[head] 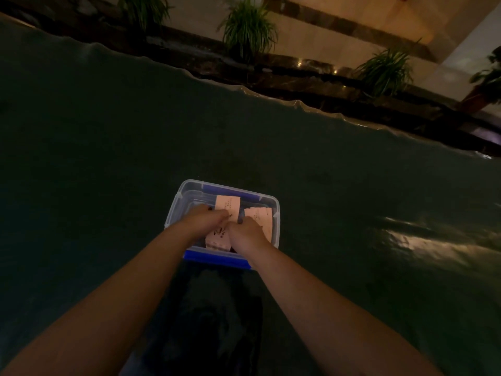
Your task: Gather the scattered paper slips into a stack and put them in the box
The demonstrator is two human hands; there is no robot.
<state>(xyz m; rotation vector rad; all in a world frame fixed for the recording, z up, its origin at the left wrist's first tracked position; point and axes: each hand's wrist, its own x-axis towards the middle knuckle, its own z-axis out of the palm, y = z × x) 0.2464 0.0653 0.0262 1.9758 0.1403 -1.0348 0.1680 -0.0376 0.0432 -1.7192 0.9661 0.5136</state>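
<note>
Dim room, dark green floor covering [108, 158], potted plants [248, 28] beyond. Clear rectangular plastic box, blue clips [225, 260], ahead. Pale pink paper slips [227, 206] inside, long axis away from body. Left hand [207, 218], right hand [245, 233] both in box, fingers curled onto slips; firm pinch or mere press: cannot tell.

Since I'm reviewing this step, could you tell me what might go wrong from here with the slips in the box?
The paper slips lie in separate piles inside the box, not one stack, so they may stay untidy. Both the left hand and the right hand crowd the box, and could crease a slip. Dim light may hide any stray slip.
</note>
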